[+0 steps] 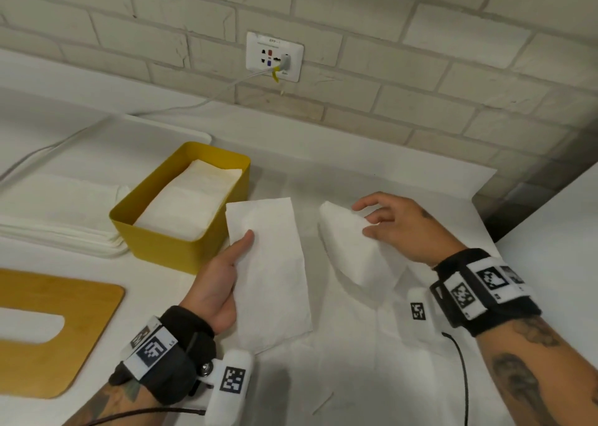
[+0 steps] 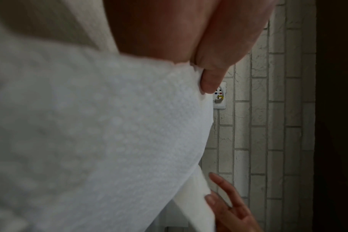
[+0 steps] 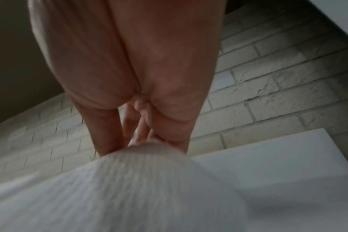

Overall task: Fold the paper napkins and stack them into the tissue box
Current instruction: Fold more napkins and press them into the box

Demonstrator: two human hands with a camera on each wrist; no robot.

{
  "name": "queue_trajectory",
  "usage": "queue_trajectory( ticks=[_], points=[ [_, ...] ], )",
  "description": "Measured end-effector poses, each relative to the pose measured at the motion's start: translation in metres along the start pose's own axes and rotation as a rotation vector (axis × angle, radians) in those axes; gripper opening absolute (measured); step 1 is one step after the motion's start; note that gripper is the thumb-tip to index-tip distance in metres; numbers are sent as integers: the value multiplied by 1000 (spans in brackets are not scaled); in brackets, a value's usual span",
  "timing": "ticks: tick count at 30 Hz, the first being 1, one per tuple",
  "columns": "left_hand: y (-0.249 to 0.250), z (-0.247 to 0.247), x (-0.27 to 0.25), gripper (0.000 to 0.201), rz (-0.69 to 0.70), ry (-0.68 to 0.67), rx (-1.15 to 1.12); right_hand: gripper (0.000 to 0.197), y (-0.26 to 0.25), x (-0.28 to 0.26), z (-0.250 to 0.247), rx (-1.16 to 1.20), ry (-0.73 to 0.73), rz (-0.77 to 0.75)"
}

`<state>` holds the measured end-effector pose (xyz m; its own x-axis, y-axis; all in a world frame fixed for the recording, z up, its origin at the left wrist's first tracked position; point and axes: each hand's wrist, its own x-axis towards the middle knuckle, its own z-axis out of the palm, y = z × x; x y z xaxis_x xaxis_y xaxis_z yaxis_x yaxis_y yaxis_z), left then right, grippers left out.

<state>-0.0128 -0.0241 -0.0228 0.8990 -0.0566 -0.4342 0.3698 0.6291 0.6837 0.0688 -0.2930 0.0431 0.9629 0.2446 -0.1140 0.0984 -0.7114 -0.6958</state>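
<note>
A yellow tissue box [image 1: 161,247] stands left of centre with folded white napkins [image 1: 191,202] stacked inside. My left hand [image 1: 241,247] holds a long folded napkin [image 1: 271,283] just right of the box, thumb on top and fingers hidden beneath. The left wrist view shows that thumb [image 2: 210,78] pressed on the embossed napkin [image 2: 109,125]. My right hand [image 1: 369,221] pinches the edge of a second napkin [image 1: 349,247], which is raised and bulging above the table. This second napkin [image 3: 129,188] fills the bottom of the right wrist view below my fingers [image 3: 109,133].
A pile of flat napkins [image 1: 58,221] lies left of the box. A wooden lid [image 1: 84,322] with a slot sits at the near left. A wall socket [image 1: 275,56] with a plugged cable is behind, on the brick wall. The white table's edge [image 1: 485,199] runs at right.
</note>
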Motion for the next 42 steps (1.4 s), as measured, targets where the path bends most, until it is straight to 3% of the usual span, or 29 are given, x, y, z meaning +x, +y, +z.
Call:
queue_trajectory(
  ticks=[3,7,10,17,30,35,42],
  points=[
    [-5,8,3,30,-33,-20,1,39,-24,-7,-14,163,60,-118],
    [-11,19,9,36,-111,-81,-6,31,-68,-24,-19,678,129,-259],
    [-15,24,13,44,-132,-147,-43,32,-76,-32,-2,875,190,-265],
    [-18,21,23,66,-127,-229,-137,38,-31,-56,81,603,184,23],
    [-25,16,29,75,-130,-206,-87,41,-19,-61,107,506,201,23],
    [-30,11,28,58,-138,-210,-34,39,-18,-59,109,467,221,47],
    [-26,14,25,55,-105,-155,-42,38,-18,-66,114,530,197,55]
  ],
)
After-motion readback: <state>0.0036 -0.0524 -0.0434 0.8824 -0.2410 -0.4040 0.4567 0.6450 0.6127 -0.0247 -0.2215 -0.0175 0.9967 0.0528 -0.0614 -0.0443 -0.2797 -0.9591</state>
